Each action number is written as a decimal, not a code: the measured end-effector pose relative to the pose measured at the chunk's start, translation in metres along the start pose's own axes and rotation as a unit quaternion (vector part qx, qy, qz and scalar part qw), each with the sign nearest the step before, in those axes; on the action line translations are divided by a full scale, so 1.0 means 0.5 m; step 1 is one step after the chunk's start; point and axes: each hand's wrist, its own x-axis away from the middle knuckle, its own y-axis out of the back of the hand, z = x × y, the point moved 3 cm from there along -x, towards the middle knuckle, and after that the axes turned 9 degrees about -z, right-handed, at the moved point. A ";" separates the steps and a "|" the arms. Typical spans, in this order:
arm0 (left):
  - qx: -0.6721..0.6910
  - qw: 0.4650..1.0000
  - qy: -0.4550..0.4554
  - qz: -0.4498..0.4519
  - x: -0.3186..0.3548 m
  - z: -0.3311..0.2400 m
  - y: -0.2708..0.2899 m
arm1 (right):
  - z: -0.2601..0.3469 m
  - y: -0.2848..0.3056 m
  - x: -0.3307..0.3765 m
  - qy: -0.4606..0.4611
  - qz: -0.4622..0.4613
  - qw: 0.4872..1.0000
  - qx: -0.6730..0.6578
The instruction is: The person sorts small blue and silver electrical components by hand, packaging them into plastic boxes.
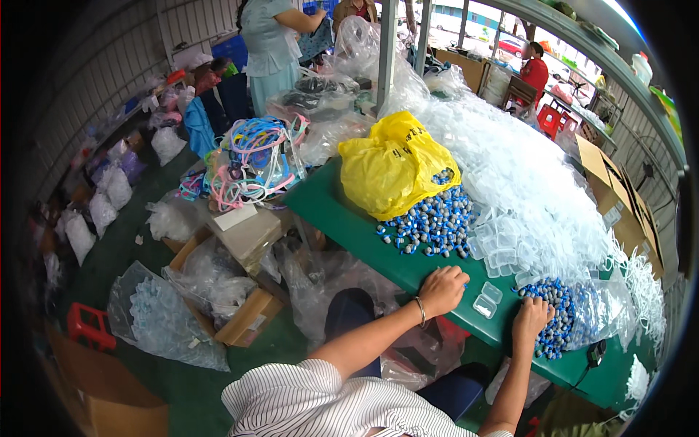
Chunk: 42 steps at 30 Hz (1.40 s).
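Watching remotely, I saw the right hand (534,320), just right of the small clear case (487,300), with bent fingers against a pile of blue-and-grey pieces (557,329); I could not tell whether they pinched one. Left of the case, the left hand (444,290) curled its fingers, a speck of blue (464,286) at the tips, hold unclear. Beyond the case rose a mound of clear cases (520,193) and a yellow bag (389,171).

We counted one left hand (443,289), one right hand (533,320), one bracelet (420,312), one yellow bag (389,164), one open clear box (486,305), one green table (328,200), one big heap of clear boxes (502,167), two piles of blue-grey pieces (433,222), three other people (269,51). Single pieces and heaped boxes overlapped, so we couldn't count those.
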 end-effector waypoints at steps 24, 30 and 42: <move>-0.001 1.000 -0.005 -0.005 -0.003 0.002 -0.002 | 0.066 0.050 0.000 0.011 0.008 0.986 -0.164; -0.002 1.000 -0.004 -0.008 0.005 -0.002 0.002 | 0.064 0.040 0.014 0.015 0.009 0.987 -0.157; 0.175 0.979 0.102 -0.040 -0.019 0.038 0.009 | 0.073 0.054 -0.006 -0.029 -0.004 0.963 -0.267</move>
